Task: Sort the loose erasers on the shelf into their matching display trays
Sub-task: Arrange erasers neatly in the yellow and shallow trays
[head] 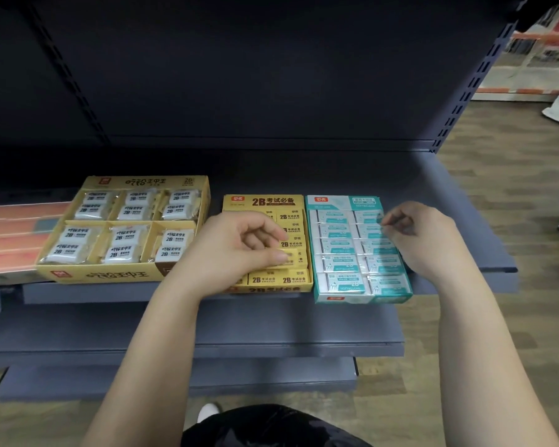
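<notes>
Seating a yellow eraser [289, 255] into the yellow tray [265, 201], hands working apart, one per tray.
Left hand [239, 246] is pinching the eraser over a mid-row gap, so it is risking wedging crooked against neighbours. Right hand [423, 240] is hovering, fingertips drawn together, over the teal tray [336, 299]; contents blurred, cannot tell. Both trays are sitting at the shelf [449, 188] front edge, and hard pressing may be tipping them.

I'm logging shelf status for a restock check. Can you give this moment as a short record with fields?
left tray: large yellow cardboard tray, six compartments of white wrapped erasers
middle tray: small yellow cardboard tray of yellow 2B erasers
right tray: teal-and-white cardboard tray of teal erasers
left hand: pinches one yellow boxed eraser over middle tray
right hand: fingers curled over right tray, grip unclear
</notes>
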The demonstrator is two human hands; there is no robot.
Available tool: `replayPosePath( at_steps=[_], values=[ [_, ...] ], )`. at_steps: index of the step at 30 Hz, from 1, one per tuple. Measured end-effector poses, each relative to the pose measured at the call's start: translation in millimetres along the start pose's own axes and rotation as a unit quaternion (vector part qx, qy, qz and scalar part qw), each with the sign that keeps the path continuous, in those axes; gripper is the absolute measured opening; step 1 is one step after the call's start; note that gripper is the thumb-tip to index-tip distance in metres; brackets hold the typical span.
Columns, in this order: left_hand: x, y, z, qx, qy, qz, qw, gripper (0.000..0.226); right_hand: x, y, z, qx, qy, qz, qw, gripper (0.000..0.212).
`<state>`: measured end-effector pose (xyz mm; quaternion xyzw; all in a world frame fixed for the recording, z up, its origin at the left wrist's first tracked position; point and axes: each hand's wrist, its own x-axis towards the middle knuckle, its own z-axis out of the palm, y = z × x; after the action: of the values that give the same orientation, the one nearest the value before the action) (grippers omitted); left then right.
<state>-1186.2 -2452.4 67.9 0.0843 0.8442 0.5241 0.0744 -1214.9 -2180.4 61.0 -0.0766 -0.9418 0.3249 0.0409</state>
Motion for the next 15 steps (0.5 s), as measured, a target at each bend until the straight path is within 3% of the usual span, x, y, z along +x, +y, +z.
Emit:
replayPosePath(
  at_steps=[11,15],
  values=[
    [-1,11,20,0.119,-0.017,-0.008,0.993,0.010,0,-2,-1,0.026,-0.015,0.011,0.999,0.012],
    [-1,12,17,0.135,-0.044,0.013,0.990,0.017,1,-2,-1,0.028,-0.017,0.013,0.999,0.012]
  ],
)
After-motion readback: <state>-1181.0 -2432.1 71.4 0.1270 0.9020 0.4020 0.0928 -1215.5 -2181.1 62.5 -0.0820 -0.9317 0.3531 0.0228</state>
